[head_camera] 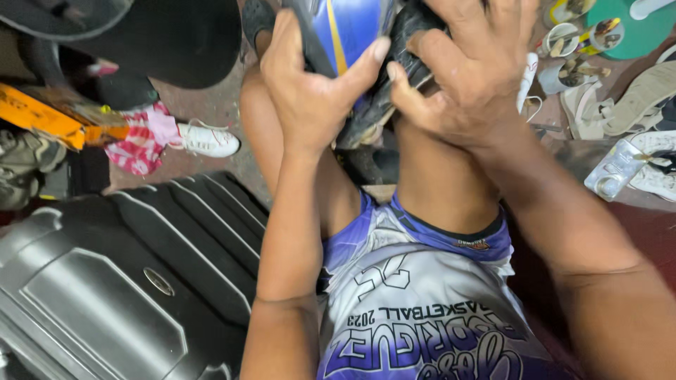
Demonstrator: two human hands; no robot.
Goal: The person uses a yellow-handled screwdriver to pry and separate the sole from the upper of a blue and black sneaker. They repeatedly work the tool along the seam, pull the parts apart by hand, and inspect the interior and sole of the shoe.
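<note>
A seated person is gripping a blue-and-black shoe (352, 49) with 2 hands above the knees, the left hand (310, 91) clenching its blue side with the thumb pressing across, the right hand (468, 77) clamping the black sole edge (394, 77) from the other side. Judging from the thumbs meeting at the seam, the pressing together of sole and upper is looking well underway though not finished, with both hands bearing down hard. A dark hard-shell suitcase (120, 281) is lying at the left, while a white sneaker (209, 139), small tins (563, 39) and loose soles (641, 98) are sitting on the floor.
</note>
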